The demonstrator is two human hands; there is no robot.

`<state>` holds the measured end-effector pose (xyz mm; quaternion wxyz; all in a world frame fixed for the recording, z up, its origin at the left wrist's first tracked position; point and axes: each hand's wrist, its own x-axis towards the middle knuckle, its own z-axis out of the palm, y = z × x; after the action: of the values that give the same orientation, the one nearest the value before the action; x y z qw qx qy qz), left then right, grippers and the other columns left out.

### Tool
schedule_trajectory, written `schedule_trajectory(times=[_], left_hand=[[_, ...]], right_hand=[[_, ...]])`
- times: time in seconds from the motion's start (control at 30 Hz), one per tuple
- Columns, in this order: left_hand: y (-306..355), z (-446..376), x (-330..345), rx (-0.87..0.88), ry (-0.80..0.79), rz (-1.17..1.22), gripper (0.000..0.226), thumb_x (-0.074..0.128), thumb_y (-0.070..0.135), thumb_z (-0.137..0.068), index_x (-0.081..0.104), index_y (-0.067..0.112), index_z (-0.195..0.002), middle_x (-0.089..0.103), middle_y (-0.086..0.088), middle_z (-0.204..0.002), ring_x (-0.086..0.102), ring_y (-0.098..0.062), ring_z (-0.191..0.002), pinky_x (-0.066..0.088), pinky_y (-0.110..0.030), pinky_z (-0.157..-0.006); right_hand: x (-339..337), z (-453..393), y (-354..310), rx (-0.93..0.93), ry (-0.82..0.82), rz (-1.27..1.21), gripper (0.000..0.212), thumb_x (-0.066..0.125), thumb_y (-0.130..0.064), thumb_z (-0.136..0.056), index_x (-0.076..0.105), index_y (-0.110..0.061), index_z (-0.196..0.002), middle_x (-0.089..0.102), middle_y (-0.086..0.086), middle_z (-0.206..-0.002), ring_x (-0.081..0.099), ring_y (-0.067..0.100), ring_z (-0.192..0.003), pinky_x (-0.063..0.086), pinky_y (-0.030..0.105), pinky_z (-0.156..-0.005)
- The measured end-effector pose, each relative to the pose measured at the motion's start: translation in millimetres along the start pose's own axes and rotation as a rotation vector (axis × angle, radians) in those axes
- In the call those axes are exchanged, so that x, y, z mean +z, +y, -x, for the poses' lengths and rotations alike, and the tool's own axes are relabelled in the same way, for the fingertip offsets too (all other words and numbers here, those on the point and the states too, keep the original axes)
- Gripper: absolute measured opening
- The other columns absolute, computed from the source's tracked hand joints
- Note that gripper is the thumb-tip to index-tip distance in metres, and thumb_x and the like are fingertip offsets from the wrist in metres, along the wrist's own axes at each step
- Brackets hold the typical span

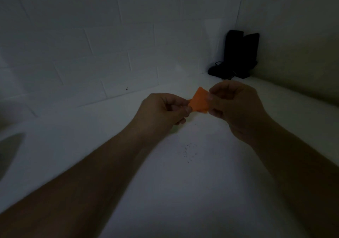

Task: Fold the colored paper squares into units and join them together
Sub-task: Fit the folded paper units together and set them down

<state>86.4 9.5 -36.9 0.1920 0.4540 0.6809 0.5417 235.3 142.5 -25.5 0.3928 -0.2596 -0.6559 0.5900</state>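
Two bare forearms reach forward from the bottom edge over a white table. Between them, raised above the table, is a small folded orange paper. Its left end is pinched by the left hand between thumb and curled fingers; the right hand clamps its right edge the same way. Dark specks dot the table below. Black objects, too dim to identify, stand in the far corner against the white tiled wall.
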Motion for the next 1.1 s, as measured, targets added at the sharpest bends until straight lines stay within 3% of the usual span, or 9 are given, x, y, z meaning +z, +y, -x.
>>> schedule_trajectory(times=[0.13, 0.27, 0.43, 0.5, 0.63, 0.77, 0.83, 0.97, 1.1], left_hand=[[1, 0, -1, 0.0, -0.023, 0.027, 0.007, 0.078, 0.02, -0.091, 0.079, 0.023, -0.097, 0.077, -0.001, -0.077, 0.071, -0.012, -0.068, 0.061, -0.046, -0.083], [0, -1, 0, 0.0, -0.014, 0.0, 0.005, 0.075, 0.021, -0.093, 0.079, 0.024, -0.095, 0.078, 0.002, -0.079, 0.072, -0.013, -0.071, 0.061, -0.048, -0.086], [-4, -1, 0, 0.001, 0.008, -0.041, 0.008, 0.076, 0.022, -0.092, 0.08, 0.028, -0.088, 0.077, -0.003, -0.075, 0.069, -0.015, -0.068, 0.059, -0.051, -0.085], [-5, -1, 1, 0.009, 0.003, -0.042, 0.008, 0.076, 0.023, -0.092, 0.079, 0.03, -0.093, 0.077, -0.002, -0.076, 0.071, -0.015, -0.072, 0.06, -0.05, -0.084], [-2, 1, 2, 0.063, -0.039, -0.04, 0.034, 0.072, 0.016, -0.094, 0.071, 0.037, -0.12, 0.078, 0.003, -0.084, 0.073, -0.011, -0.082, 0.057, -0.033, -0.079], [-2, 3, 6, 0.068, -0.058, -0.004, 0.029, 0.07, 0.011, -0.095, 0.075, 0.026, -0.12, 0.078, 0.003, -0.084, 0.075, -0.018, -0.081, 0.06, -0.041, -0.086], [-3, 2, 7, 0.029, -0.055, 0.073, 0.026, 0.07, 0.009, -0.095, 0.075, 0.018, -0.12, 0.078, 0.0, -0.084, 0.073, -0.014, -0.076, 0.061, -0.037, -0.085], [0, 0, 8, -0.033, -0.036, 0.153, 0.022, 0.071, 0.007, -0.095, 0.077, 0.013, -0.115, 0.077, -0.008, -0.084, 0.069, -0.011, -0.069, 0.06, -0.029, -0.078], [-2, 1, 7, -0.029, -0.02, 0.09, 0.021, 0.072, 0.011, -0.094, 0.079, 0.019, -0.113, 0.078, -0.011, -0.088, 0.069, -0.013, -0.071, 0.061, -0.038, -0.083]], right_hand=[[-1, 0, 2, 0.014, 0.011, -0.012, 0.018, 0.072, 0.003, -0.086, 0.069, -0.015, -0.084, 0.067, 0.0, -0.069, 0.066, 0.015, -0.07, 0.06, 0.031, -0.067], [-2, -1, 2, -0.011, -0.01, 0.007, 0.023, 0.069, 0.002, -0.088, 0.073, -0.019, -0.098, 0.066, 0.007, -0.073, 0.065, 0.019, -0.07, 0.06, 0.031, -0.067], [0, -1, 5, -0.095, 0.012, 0.142, 0.015, 0.075, -0.008, -0.087, 0.076, -0.022, -0.091, 0.074, -0.005, -0.08, 0.07, 0.01, -0.071, 0.06, 0.027, -0.066], [0, -2, 6, -0.081, 0.017, 0.113, 0.014, 0.076, -0.006, -0.086, 0.075, -0.02, -0.089, 0.075, -0.004, -0.081, 0.071, 0.01, -0.075, 0.059, 0.026, -0.066], [1, -2, 6, -0.066, 0.013, 0.054, 0.016, 0.072, 0.0, -0.086, 0.074, -0.016, -0.086, 0.074, -0.006, -0.075, 0.071, 0.007, -0.072, 0.056, 0.02, -0.062], [3, -2, 8, -0.054, 0.02, -0.012, 0.015, 0.069, 0.002, -0.088, 0.073, -0.012, -0.087, 0.073, -0.004, -0.077, 0.071, 0.004, -0.071, 0.054, 0.018, -0.058], [3, -3, 8, -0.058, 0.031, -0.007, 0.015, 0.069, 0.001, -0.088, 0.072, -0.013, -0.086, 0.073, -0.006, -0.075, 0.07, 0.003, -0.069, 0.054, 0.018, -0.057], [2, -4, 9, -0.089, 0.037, 0.013, 0.02, 0.068, 0.0, -0.089, 0.073, -0.02, -0.086, 0.075, -0.008, -0.076, 0.071, 0.006, -0.073, 0.056, 0.02, -0.061], [7, -2, 13, -0.135, 0.017, 0.114, 0.016, 0.072, -0.008, -0.089, 0.076, -0.022, -0.097, 0.075, 0.001, -0.093, 0.071, 0.015, -0.088, 0.059, 0.03, -0.074]])
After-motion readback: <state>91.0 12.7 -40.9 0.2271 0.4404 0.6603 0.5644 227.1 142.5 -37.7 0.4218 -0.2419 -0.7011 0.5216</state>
